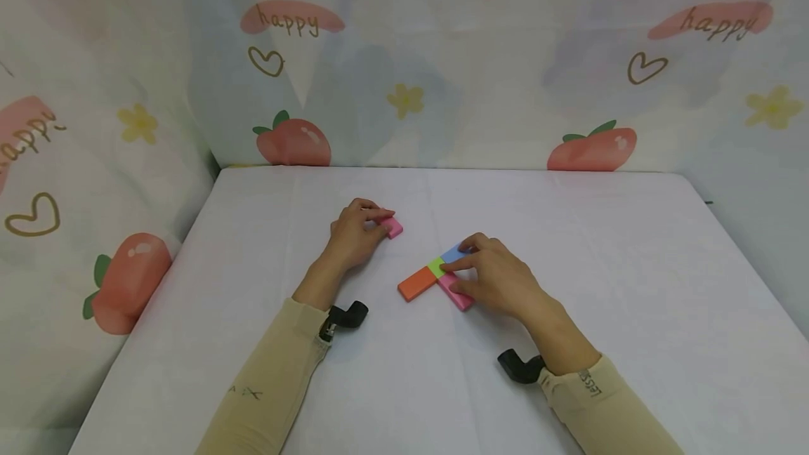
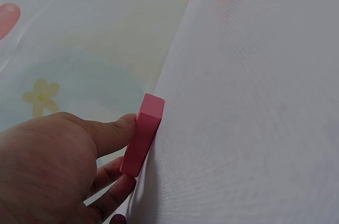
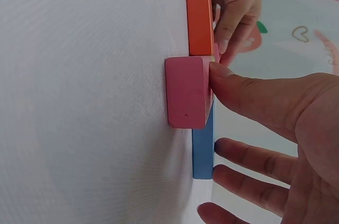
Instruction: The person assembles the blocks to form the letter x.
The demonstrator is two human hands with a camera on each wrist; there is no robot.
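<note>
My left hand pinches a small pink block between thumb and fingers, close over the white table. In the left wrist view the thumb lies on one face of this block. To its right, an orange block, a small green block and a blue block form a slanting row. Another pink block juts from the row at the green block. My right hand is spread over the row, its thumb on the pink block and fingertips at the blue block.
A white cloth covers the table. Behind it and at its left hangs a printed curtain with fruit, hearts and flowers. Black wrist cameras stick out from both sleeves, low over the cloth.
</note>
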